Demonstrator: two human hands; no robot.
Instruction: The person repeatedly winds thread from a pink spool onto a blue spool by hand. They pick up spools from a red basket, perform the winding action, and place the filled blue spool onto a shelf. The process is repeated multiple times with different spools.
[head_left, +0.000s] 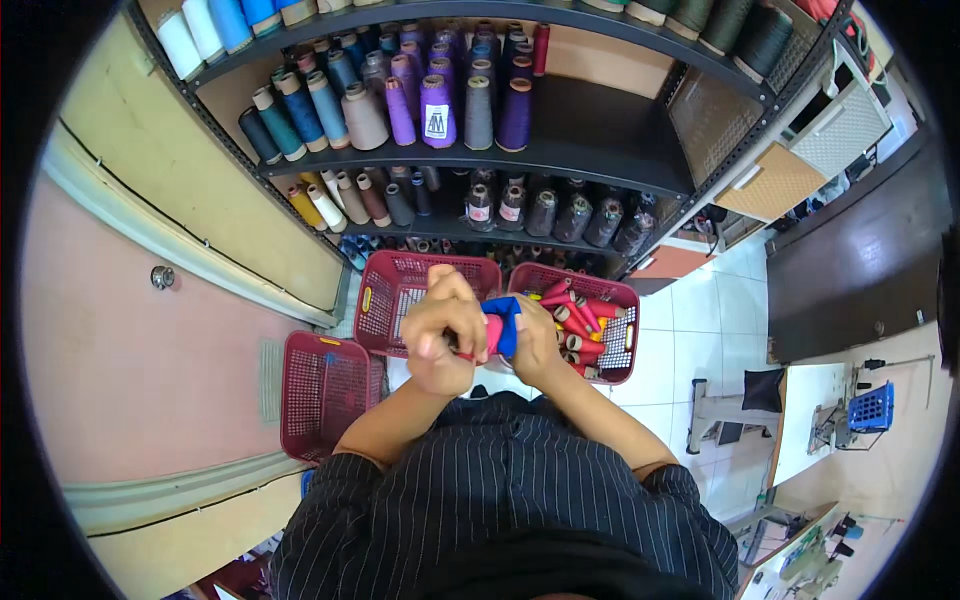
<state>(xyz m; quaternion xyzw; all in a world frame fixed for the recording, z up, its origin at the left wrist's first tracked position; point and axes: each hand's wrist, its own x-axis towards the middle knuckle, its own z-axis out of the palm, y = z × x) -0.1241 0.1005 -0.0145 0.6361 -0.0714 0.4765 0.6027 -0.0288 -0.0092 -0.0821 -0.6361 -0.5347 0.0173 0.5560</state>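
Observation:
My left hand, fingers curled, grips one end of a pink thread cone, most of which is hidden by my hands. A blue cloth lies around the cone's other end, and my right hand holds it there. Both hands are together in front of my chest, above the baskets. Behind my right hand stands a maroon plastic basket holding several red and pink thread cones and a little yellow. Another maroon basket is behind my left hand, its visible bottom bare.
Dark metal shelving ahead carries many thread cones, purple ones in the middle. A third maroon basket stands at the left near a pink door. At the right are a white sewing table and a blue basket.

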